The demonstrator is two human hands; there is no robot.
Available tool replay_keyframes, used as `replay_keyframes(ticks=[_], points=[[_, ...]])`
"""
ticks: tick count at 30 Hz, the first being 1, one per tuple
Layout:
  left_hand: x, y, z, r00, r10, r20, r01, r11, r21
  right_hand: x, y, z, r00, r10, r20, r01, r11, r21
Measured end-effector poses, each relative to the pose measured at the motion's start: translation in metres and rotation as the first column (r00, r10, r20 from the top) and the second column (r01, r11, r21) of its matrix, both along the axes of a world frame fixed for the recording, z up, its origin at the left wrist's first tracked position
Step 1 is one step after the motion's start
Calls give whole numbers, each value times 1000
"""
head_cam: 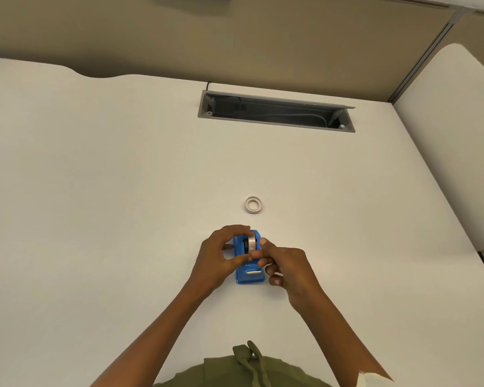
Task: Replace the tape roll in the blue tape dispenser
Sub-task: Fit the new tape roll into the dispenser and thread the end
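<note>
The blue tape dispenser (249,272) stands on the white desk (123,191), its metal cutter toward me. A clear tape roll (252,243) on a dark hub sits upright in its cradle. My left hand (221,255) curves over the roll's left side, fingers on top and thumb near the roll's front. My right hand (285,263) pinches at the front of the roll, thumb and forefinger meeting my left thumb; whether a tape end is between them cannot be told. A second, pale tape roll (253,204) lies flat on the desk just beyond the dispenser.
An open grey cable tray (277,111) with cords is set into the desk at the back. A beige partition wall (235,37) rises behind it. A white panel (458,135) stands to the right.
</note>
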State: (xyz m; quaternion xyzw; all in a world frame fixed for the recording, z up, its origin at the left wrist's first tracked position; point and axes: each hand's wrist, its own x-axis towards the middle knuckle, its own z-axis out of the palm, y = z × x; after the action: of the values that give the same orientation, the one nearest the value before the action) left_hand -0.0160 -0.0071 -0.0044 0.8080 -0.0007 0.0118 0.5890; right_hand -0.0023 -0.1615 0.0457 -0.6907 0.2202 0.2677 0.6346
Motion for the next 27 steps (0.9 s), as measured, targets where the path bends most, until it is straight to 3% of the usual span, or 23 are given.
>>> replay_keyframes(ticks=[5,20,27], points=[[1,-1,1,1000,3,18,-3,1000,22,-2,4,-1,995,-73,-70,74,997,11],[2,-2,-2,999,8,40,-10,999,48,-4,13,-5,986,-161,-47,160,987,-24],[-1,10,-2,992,-125,8,124,990,70,-7,15,-5,985,-171,-9,170,984,-47]])
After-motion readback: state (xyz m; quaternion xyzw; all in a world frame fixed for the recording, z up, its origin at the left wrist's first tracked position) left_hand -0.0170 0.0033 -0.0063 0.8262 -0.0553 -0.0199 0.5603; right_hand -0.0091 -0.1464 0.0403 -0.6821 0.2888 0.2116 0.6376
